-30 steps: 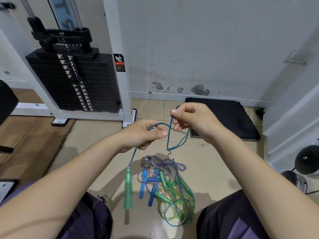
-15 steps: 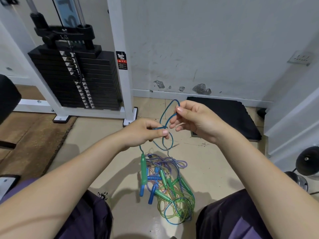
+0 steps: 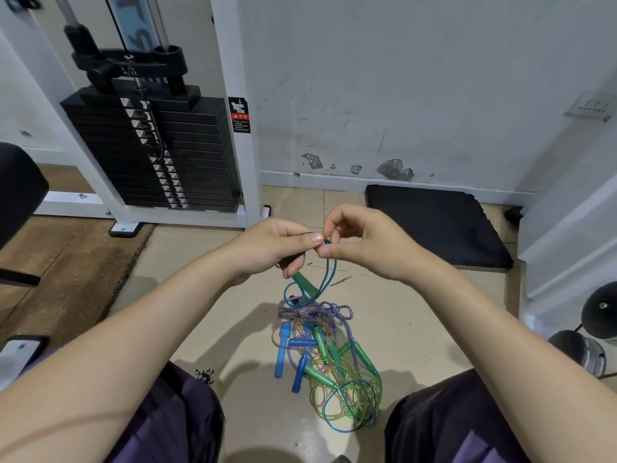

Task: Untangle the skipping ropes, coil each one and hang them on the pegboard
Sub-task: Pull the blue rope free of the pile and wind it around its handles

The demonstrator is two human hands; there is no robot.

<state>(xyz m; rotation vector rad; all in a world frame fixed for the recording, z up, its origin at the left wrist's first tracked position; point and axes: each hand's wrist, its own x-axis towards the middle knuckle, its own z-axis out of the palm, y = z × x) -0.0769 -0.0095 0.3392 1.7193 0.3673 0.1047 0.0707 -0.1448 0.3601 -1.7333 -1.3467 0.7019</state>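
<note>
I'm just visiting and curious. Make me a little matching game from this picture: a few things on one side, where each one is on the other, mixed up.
Things:
1. blue cord
2. rope pile
3. black mat
4. weight stack

Places:
A. inside the white machine frame, upper left
B. flat on the floor against the wall, right of the hands
C. pinched between the left hand and the right hand
D. on the floor between the person's knees

Pairs: 1-C, 2-D, 3-B, 4-A
</note>
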